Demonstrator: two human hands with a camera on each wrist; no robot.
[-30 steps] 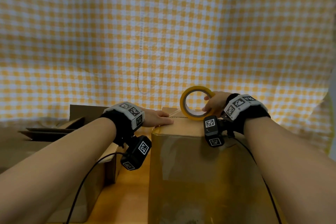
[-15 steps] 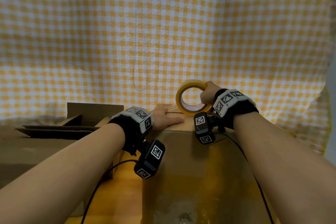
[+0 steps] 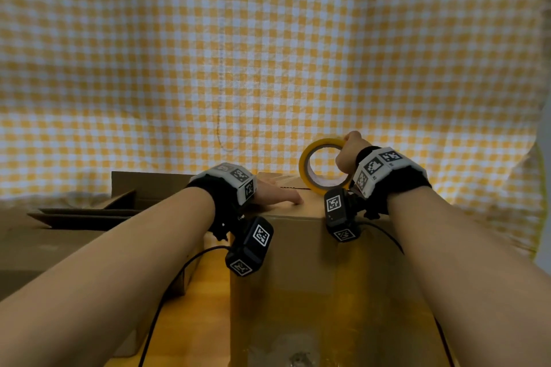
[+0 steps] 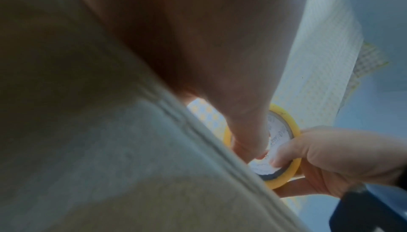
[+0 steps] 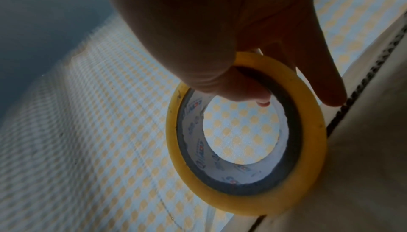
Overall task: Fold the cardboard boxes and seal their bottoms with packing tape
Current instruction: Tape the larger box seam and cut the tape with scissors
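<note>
A brown cardboard box (image 3: 313, 271) stands upright in front of me, its closed flaps on top. My left hand (image 3: 275, 195) lies flat on the top near the seam (image 3: 290, 187), fingers straight and pressing down. My right hand (image 3: 347, 155) grips a yellow roll of packing tape (image 3: 308, 180) that stands on edge on the box top by the seam. In the right wrist view the thumb reaches through the tape roll (image 5: 308, 174) and the fingers wrap its outside against the box (image 5: 363, 166). The left wrist view shows the tape roll (image 4: 286, 174) held beyond my left fingers (image 4: 246, 131).
A second cardboard box (image 3: 125, 197) with open flaps sits to the left, with flat cardboard (image 3: 74, 213) beside it. A yellow-and-white checked cloth (image 3: 268, 53) hangs behind. The wooden tabletop (image 3: 208, 292) shows between the boxes. Black cables run from both wrist cameras.
My right hand has lifted and tilted the tape roll more upright on the box top. My left hand has stayed on the top, sliding slightly right toward the seam.
</note>
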